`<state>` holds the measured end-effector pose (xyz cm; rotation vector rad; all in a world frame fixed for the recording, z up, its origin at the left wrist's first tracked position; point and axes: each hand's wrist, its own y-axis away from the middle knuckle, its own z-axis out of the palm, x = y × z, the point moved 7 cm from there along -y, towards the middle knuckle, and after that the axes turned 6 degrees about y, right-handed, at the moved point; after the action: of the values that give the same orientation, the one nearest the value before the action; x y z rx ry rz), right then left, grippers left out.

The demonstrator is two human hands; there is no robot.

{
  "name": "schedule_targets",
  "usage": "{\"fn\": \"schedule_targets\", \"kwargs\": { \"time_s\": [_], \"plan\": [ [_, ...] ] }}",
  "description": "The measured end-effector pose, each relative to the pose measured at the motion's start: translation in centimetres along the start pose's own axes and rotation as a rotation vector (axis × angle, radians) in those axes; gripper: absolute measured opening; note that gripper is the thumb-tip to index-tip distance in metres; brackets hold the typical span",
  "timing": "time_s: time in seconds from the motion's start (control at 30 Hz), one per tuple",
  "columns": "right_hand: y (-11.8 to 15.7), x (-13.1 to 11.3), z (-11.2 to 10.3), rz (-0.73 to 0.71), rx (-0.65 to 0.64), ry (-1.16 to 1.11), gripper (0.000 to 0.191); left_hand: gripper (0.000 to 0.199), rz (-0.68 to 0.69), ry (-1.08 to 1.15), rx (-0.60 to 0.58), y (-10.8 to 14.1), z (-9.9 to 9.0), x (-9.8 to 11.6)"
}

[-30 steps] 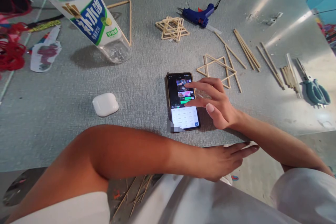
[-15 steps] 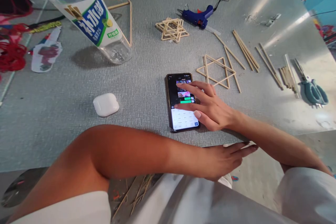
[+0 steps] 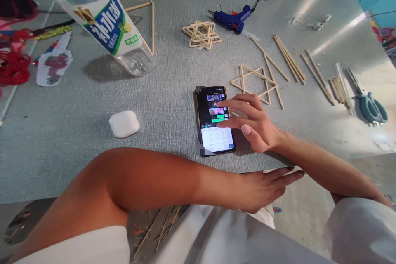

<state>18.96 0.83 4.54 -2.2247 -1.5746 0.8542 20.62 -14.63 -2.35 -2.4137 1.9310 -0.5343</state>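
Note:
A phone (image 3: 216,138) with a lit screen and keyboard lies flat on the grey table (image 3: 173,111). Over its right half reaches my right hand (image 3: 253,121), fingers apart and holding nothing, two fingertips at the screen. My left hand (image 3: 266,187) rests by the table's front edge under my right forearm, its fingers stretched out with nothing seen in them. Behind the phone sits a small stick star (image 3: 202,35); a larger flat stick star (image 3: 241,84) lies just right of the phone. A white earbud case (image 3: 124,123) is to the left.
A tall clear bottle (image 3: 114,29) stands at the back left. A blue glue gun (image 3: 233,20) lies behind the stars. Loose sticks (image 3: 289,60) and teal-handled scissors (image 3: 371,107) are on the right. Red cord (image 3: 14,60) lies at the far left.
My right hand has drawn back slightly to the right, its fingertips now uncovering more of the screen. My left hand has not moved.

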Motion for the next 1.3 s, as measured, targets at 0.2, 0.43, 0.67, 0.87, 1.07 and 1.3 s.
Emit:
{"fn": "schedule_targets", "kwargs": {
  "time_s": [0.2, 0.43, 0.67, 0.87, 1.07, 1.3],
  "plan": [
    [0.6, -0.1, -1.0, -0.030, 0.098, -0.067, 0.057, 0.052, 0.004, -0.033, 0.102, 0.4, -0.1, 0.0],
    [0.6, 0.0, -0.8, -0.054, 0.076, -0.025, 0.056, 0.052, 0.011, -0.028, 0.056, 0.3, -0.3, 0.0],
    [0.5, -0.8, -0.3, -0.100, -0.028, -0.029, 0.051, 0.051, 0.025, 0.020, 0.087, 0.4, -0.1, 0.0],
    [0.2, -1.7, 1.3, -0.171, -0.167, -0.044, 0.046, 0.051, 0.034, 0.009, 0.080, 0.3, 0.8, 0.3],
    [0.1, -1.4, 1.6, -0.153, -0.165, 0.009, 0.045, 0.051, 0.016, 0.017, 0.064, 0.2, 0.8, 0.2],
    [0.4, -0.7, 0.6, -0.079, -0.088, -0.007, 0.043, 0.050, 0.016, 0.030, 0.063, 0.2, 0.3, 0.0]
  ]
}}
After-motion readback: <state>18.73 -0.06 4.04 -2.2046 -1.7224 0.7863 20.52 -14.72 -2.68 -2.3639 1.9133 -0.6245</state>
